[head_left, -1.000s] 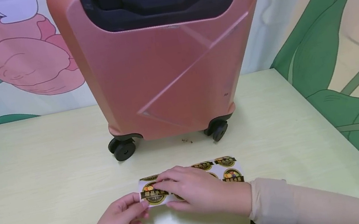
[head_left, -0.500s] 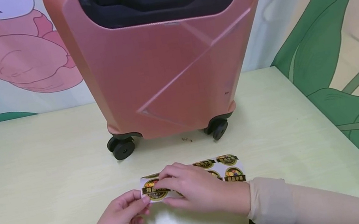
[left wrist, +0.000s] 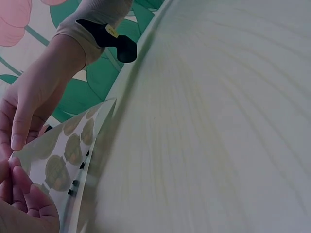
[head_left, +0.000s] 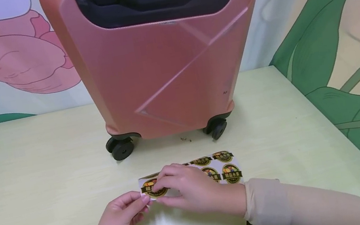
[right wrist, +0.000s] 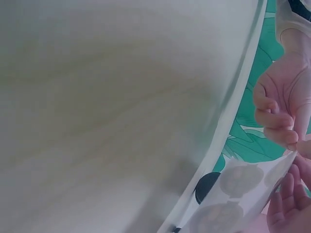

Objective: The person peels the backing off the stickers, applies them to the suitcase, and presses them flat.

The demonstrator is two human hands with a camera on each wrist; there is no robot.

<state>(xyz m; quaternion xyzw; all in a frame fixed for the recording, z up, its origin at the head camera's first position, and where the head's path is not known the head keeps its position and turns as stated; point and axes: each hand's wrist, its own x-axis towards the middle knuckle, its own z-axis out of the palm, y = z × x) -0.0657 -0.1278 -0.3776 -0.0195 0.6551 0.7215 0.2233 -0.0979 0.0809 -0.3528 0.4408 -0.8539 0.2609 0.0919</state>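
Bearing the rest, the table (head_left: 31, 171) has the suitcase (head_left: 166, 74) upright at 12 o'clock, far enough back, it seems, to leave room for handwork. At 6 o'clock from it is the sheet (head_left: 217, 165), within both hands' reach. The left hand (head_left: 124, 215) pinches its 9 o'clock end, probably to steady it. The right hand (head_left: 195, 190) reaches in from 4 o'clock, fingers bent over the end sticker (head_left: 147, 189); whether they grip anything, I cannot tell.
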